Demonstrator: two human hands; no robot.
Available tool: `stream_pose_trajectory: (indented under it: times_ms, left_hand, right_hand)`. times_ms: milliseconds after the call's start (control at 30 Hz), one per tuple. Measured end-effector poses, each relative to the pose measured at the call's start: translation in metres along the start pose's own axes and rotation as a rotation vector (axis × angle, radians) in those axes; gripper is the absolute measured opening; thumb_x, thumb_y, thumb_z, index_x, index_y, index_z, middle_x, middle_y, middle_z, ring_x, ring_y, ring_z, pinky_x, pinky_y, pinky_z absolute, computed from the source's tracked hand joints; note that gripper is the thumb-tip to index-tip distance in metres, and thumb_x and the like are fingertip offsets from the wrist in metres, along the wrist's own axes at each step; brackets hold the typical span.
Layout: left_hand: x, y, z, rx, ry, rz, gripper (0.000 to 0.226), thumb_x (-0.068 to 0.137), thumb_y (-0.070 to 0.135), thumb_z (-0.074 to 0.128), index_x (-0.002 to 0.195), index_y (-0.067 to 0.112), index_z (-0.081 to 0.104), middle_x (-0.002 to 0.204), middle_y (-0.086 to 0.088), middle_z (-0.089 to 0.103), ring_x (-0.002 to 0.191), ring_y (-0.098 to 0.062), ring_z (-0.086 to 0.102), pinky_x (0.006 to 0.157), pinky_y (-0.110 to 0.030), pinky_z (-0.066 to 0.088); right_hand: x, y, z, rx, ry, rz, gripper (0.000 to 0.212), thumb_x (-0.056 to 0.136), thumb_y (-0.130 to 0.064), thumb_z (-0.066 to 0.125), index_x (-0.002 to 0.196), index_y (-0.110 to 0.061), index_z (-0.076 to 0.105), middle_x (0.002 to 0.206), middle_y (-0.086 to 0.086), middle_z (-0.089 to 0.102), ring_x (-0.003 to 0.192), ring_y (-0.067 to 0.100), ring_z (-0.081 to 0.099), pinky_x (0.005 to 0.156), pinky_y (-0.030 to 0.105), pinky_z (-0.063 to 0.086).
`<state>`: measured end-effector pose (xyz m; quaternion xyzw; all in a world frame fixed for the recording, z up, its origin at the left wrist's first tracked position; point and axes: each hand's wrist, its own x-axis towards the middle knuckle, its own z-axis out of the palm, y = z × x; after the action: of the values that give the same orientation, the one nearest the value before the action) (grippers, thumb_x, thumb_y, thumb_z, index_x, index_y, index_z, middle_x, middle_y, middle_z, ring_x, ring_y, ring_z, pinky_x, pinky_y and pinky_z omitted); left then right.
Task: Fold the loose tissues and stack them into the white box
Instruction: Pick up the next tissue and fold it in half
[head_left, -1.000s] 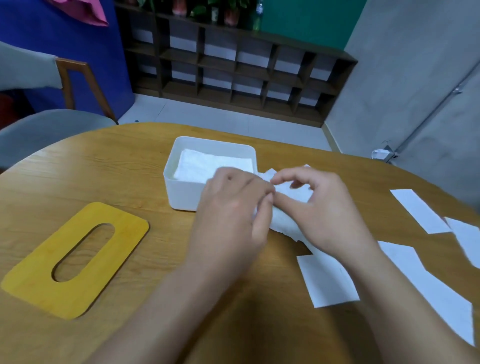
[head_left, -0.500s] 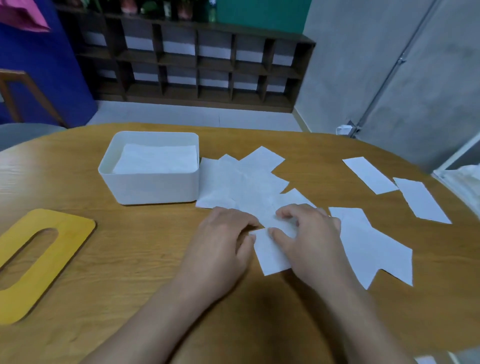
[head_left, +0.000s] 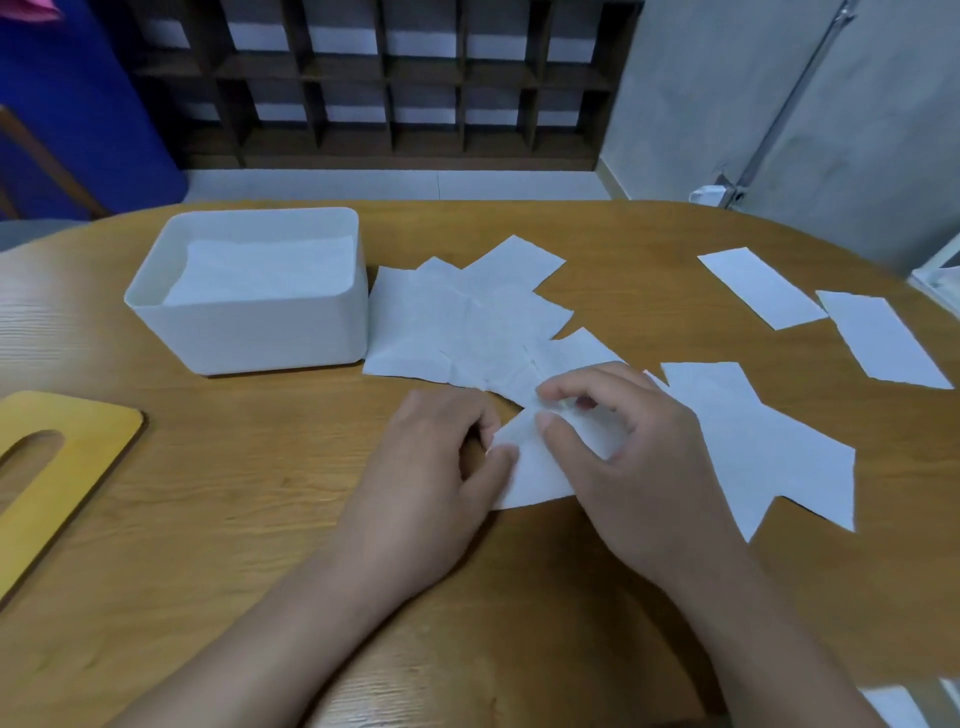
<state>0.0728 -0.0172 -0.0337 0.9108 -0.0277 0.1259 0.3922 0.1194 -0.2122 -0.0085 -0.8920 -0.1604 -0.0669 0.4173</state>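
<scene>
The box (head_left: 249, 322) stands on the table (head_left: 208, 519), far left, with folded tissues (head_left: 260, 273) inside. A tissue pile (head_left: 467, 322) lies just right of it. The lid (head_left: 52, 467) lies near left. Two separate tissues (head_left: 831, 312) lie far right.

Both hands (head_left: 540, 457) on loose tissue (head_left: 540, 467)

A dark brown wooden cubby shelf (head_left: 384, 83) stands against the far wall on a pale tiled floor (head_left: 395, 184). A grey concrete wall (head_left: 727, 104) rises at right, a blue panel (head_left: 78, 104) at left, beyond the rounded wooden table (head_left: 234, 519).
</scene>
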Motion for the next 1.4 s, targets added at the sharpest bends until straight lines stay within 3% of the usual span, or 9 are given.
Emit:
stream_pose_trajectory:
  times_ms: [133, 333, 533, 633, 767, 900, 967, 1067, 1400]
  left_hand:
    - [-0.009, -0.003, -0.022, -0.316, -0.01, -0.057, 0.02, 0.1, 0.014, 0.076, 0.089, 0.02, 0.06, 0.072, 0.006, 0.059, 0.066, -0.014, 0.053, 0.062, -0.023, 0.041]
    - [-0.027, -0.015, -0.053, -0.607, 0.063, -0.093, 0.027, 0.099, -0.001, 0.078, 0.116, 0.012, 0.061, 0.082, -0.02, 0.069, 0.071, -0.049, 0.055, 0.065, -0.039, 0.045]
    - [-0.043, -0.023, -0.07, -0.68, 0.102, -0.171, 0.057, 0.096, -0.016, 0.071, 0.137, 0.023, 0.061, 0.1, -0.027, 0.073, 0.091, -0.063, 0.066, 0.084, -0.059, 0.054]
    - [-0.049, -0.028, -0.076, -0.497, 0.083, -0.186, 0.051, 0.097, 0.01, 0.082, 0.137, 0.034, 0.061, 0.089, -0.018, 0.071, 0.081, -0.049, 0.066, 0.072, -0.053, 0.058]
    - [-0.052, -0.036, -0.08, 0.037, 0.132, -0.151, 0.045, 0.09, 0.039, 0.084, 0.129, 0.047, 0.064, 0.091, 0.013, 0.069, 0.071, -0.013, 0.065, 0.063, -0.019, 0.047]
    - [-0.048, -0.053, -0.077, 0.289, 0.072, -0.098, 0.036, 0.095, 0.052, 0.075, 0.129, 0.044, 0.069, 0.117, 0.025, 0.065, 0.107, -0.004, 0.056, 0.094, -0.032, 0.048]
    - [-0.049, -0.058, -0.077, 0.325, 0.082, -0.079, 0.042, 0.091, 0.051, 0.072, 0.131, 0.041, 0.073, 0.132, 0.015, 0.058, 0.128, -0.018, 0.046, 0.107, -0.04, 0.041]
    - [-0.048, -0.051, -0.073, 0.356, 0.075, 0.012, 0.037, 0.093, 0.041, 0.071, 0.129, 0.038, 0.077, 0.141, 0.01, 0.057, 0.135, -0.025, 0.044, 0.104, -0.043, 0.034]
    - [-0.031, -0.012, -0.048, 0.118, 0.147, 0.053, 0.018, 0.103, 0.036, 0.069, 0.118, 0.038, 0.079, 0.121, 0.025, 0.069, 0.13, -0.006, 0.052, 0.11, -0.036, 0.045]
  right_hand:
    - [-0.002, -0.002, -0.002, -0.057, -0.186, -0.145, 0.046, 0.1, -0.04, 0.076, 0.144, -0.041, 0.063, 0.141, -0.033, 0.061, 0.148, -0.001, 0.043, 0.128, 0.029, 0.024]
    - [-0.005, 0.001, 0.002, -0.063, -0.259, -0.202, 0.047, 0.099, -0.048, 0.076, 0.144, -0.042, 0.061, 0.124, -0.029, 0.064, 0.144, -0.003, 0.041, 0.133, 0.044, 0.015]
    - [-0.012, -0.006, 0.016, 0.004, -0.287, -0.109, 0.035, 0.101, -0.056, 0.069, 0.135, -0.051, 0.066, 0.124, -0.035, 0.063, 0.137, -0.003, 0.044, 0.105, 0.031, 0.051]
    - [-0.016, -0.011, 0.03, 0.035, -0.232, -0.11, 0.028, 0.104, -0.05, 0.069, 0.131, -0.048, 0.068, 0.112, -0.031, 0.071, 0.116, -0.001, 0.061, 0.091, 0.027, 0.056]
    - [-0.02, -0.024, 0.051, -0.137, -0.193, -0.202, 0.025, 0.103, -0.042, 0.072, 0.128, -0.04, 0.069, 0.098, -0.019, 0.07, 0.105, 0.002, 0.051, 0.094, 0.027, 0.048]
    - [-0.015, -0.021, 0.059, -0.253, -0.111, -0.235, 0.038, 0.099, -0.046, 0.077, 0.132, -0.03, 0.069, 0.113, -0.019, 0.067, 0.106, 0.001, 0.052, 0.107, 0.033, 0.038]
    - [-0.013, -0.017, 0.059, -0.275, -0.087, -0.219, 0.044, 0.097, -0.055, 0.076, 0.132, -0.03, 0.069, 0.118, -0.017, 0.065, 0.112, 0.007, 0.055, 0.107, 0.034, 0.034]
    - [-0.012, -0.013, 0.055, -0.262, -0.061, -0.201, 0.04, 0.096, -0.059, 0.074, 0.126, -0.032, 0.072, 0.118, -0.018, 0.063, 0.113, 0.007, 0.056, 0.105, 0.032, 0.032]
    - [0.002, 0.003, 0.037, -0.445, -0.008, -0.163, 0.007, 0.099, -0.037, 0.076, 0.099, -0.031, 0.078, 0.097, -0.013, 0.068, 0.097, 0.013, 0.058, 0.094, 0.029, 0.026]
